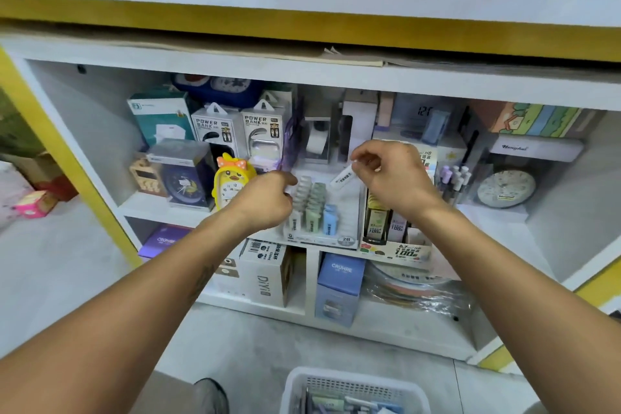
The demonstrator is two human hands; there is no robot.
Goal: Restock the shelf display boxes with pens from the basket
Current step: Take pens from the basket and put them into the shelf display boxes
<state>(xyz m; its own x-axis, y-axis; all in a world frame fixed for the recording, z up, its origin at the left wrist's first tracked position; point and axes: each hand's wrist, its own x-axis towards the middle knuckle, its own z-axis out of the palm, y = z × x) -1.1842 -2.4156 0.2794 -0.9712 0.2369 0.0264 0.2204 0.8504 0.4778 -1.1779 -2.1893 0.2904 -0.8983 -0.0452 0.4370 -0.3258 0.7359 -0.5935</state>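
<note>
Hands working at shelf: right hand pinching white tube, holding it tilted over display box of white, green and blue tubes; left hand curling at box's left edge, grasp unclear; basket of stock sitting on floor below.

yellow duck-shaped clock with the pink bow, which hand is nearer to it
Left. The left hand sits just right of the yellow duck-shaped clock; the right hand is farther right, pinching a small white case.
</note>
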